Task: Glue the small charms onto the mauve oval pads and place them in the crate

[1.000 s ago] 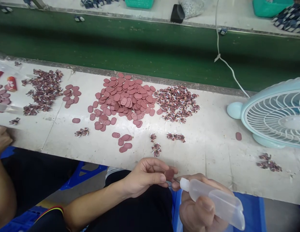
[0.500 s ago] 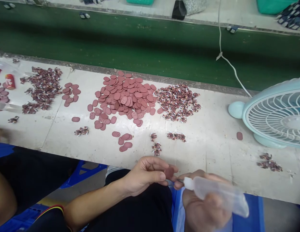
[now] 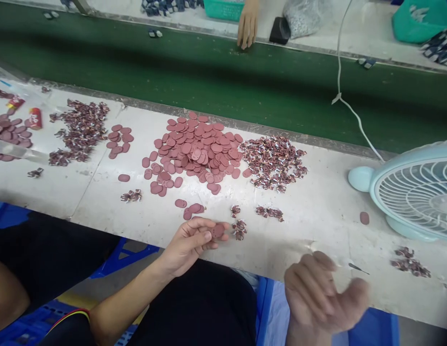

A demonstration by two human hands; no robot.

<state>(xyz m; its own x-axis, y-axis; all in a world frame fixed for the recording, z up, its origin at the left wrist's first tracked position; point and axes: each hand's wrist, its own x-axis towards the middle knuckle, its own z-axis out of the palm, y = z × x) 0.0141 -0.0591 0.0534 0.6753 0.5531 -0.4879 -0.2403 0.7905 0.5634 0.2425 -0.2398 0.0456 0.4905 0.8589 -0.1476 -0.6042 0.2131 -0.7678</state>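
My left hand [image 3: 189,244] pinches a reddish-brown oval disc [image 3: 218,231] with small holes between thumb and fingers, above the table's near edge. Close to its fingertips lie small brown-and-white figure-like pieces [image 3: 239,229]. To the right, my right hand [image 3: 322,290] is somewhat blurred, its thumb apart from its half-curled fingers, and no object shows in its grasp. Just beyond it, the dark pointed tip [image 3: 358,268] of the clear squeeze bottle points right on the table; my hand hides most of the bottle. Several loose oval discs [image 3: 193,210] lie beyond my left hand.
A large pile of oval discs [image 3: 205,144] sits mid-table, beside a heap of small brown pieces [image 3: 275,162]. A light-blue fan [image 3: 421,192] stands at right, its white cord [image 3: 358,117] crossing the green strip [image 3: 194,72]. Across it, another person's hand [image 3: 248,24] hangs over the edge.
My left hand has moved left and away from my right, still holding the disc. My right hand has moved right and let go of the bottle. Another person's hand has appeared across.
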